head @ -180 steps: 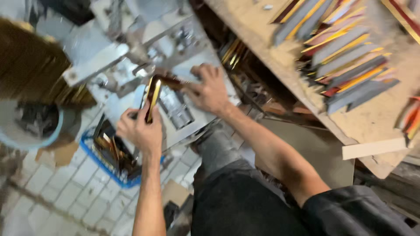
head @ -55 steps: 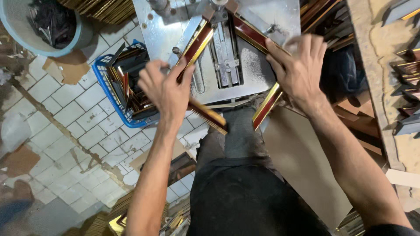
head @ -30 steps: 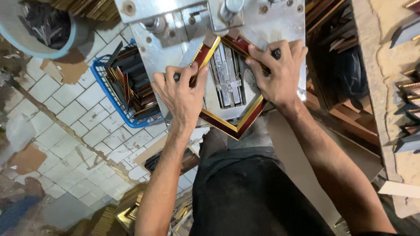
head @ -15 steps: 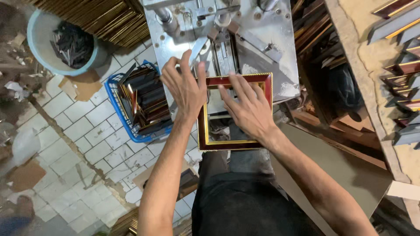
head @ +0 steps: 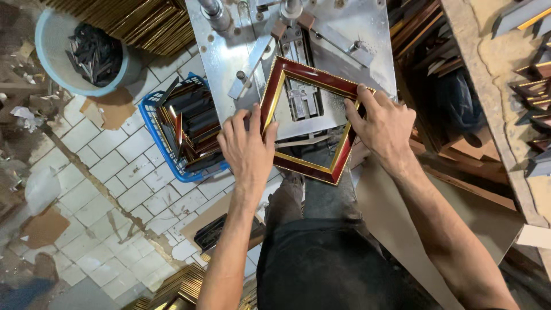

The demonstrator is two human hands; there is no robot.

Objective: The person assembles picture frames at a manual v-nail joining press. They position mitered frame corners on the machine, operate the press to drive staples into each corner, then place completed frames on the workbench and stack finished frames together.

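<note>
A square red-and-gold picture frame [head: 307, 117] is laid cornerwise on the steel bench [head: 229, 54], gripped at opposite sides by the left hand [head: 248, 150] and right hand [head: 383, 123].

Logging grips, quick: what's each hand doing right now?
Left hand: closed on the picture frame, left side.
Right hand: closed on the frame's right side.

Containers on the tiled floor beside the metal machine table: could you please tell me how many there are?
2. A blue plastic basket of frame pieces stands against the machine table's left edge, near the left hand. A round pale tub of dark scraps sits at upper left. Others may be hidden outside the view.
</note>
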